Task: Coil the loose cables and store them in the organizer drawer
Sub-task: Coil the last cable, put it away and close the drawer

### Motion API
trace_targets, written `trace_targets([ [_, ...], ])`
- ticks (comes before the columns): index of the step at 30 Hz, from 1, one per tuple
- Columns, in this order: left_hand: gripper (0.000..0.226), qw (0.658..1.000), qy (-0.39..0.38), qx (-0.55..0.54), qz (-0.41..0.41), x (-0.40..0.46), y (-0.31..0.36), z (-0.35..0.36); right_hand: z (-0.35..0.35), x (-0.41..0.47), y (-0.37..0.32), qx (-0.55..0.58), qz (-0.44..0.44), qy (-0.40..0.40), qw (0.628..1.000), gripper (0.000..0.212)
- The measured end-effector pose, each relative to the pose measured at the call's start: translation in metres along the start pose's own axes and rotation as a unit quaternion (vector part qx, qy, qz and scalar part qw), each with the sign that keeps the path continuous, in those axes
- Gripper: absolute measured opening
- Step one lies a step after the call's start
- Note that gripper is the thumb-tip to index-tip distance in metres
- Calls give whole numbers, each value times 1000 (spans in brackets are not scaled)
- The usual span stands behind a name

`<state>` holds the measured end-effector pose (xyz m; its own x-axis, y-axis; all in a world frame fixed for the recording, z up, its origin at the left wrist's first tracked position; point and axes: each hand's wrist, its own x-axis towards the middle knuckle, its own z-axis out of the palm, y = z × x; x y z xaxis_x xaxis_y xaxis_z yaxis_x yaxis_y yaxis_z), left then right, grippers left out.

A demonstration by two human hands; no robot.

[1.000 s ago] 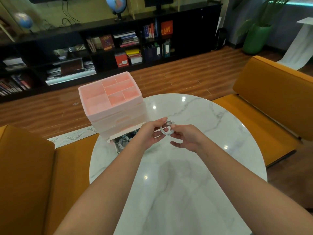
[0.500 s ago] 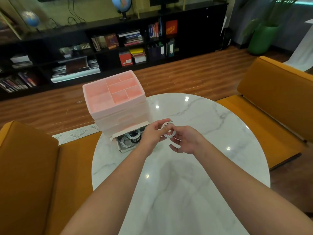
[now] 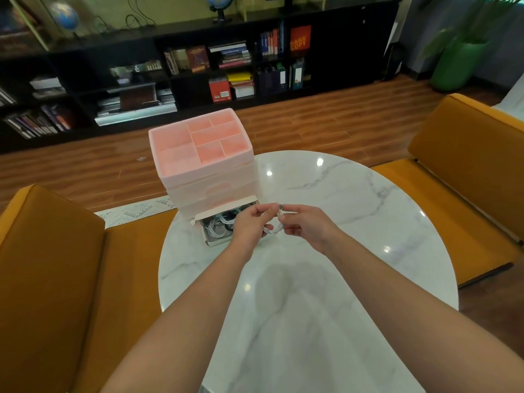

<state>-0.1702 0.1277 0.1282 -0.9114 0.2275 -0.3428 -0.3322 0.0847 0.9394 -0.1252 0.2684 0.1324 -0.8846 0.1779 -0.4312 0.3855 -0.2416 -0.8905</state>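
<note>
- While both forearms reach out over the round marble table (image 3: pixel 354 293), the left hand (image 3: pixel 251 224) and right hand (image 3: pixel 304 224) meet just in front of the organizer (image 3: pixel 204 165)
- A small white cable (image 3: pixel 272 228), wound into a loop, hangs between them; the left fingers pinch its upper part and curl round it, the right fingers pinch the opposite side
- The pink organizer stands at the table's far left edge, its top tray divided into compartments
- Its bottom drawer (image 3: pixel 211 241) is pulled open toward the person, with coiled cables (image 3: pixel 219 225) lying inside, partly hidden behind the left hand
- Orange seats (image 3: pixel 56 265) flank the table
</note>
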Motion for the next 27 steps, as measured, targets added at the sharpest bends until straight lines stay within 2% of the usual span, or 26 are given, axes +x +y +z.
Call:
trace_targets([
  [6,25,998,32,-17,-45,-1,-4,-20,20,7,7,-12,15,-10,1000,32],
  [12,26,997,56,-38,-41,5,-21,-45,48,19,18,-27,-3,67,997,34],
  [18,29,984,86,-135,-80,12,-30,-69,78,29,31,-63,33,26,997,45],
  [22,38,973,96,-183,-103,19,-36,-80,93,42,42,-50,23,28,998,53],
  [27,49,973,117,-164,-108,29,-45,-94,103,59,46,-27,37,56,997,44],
])
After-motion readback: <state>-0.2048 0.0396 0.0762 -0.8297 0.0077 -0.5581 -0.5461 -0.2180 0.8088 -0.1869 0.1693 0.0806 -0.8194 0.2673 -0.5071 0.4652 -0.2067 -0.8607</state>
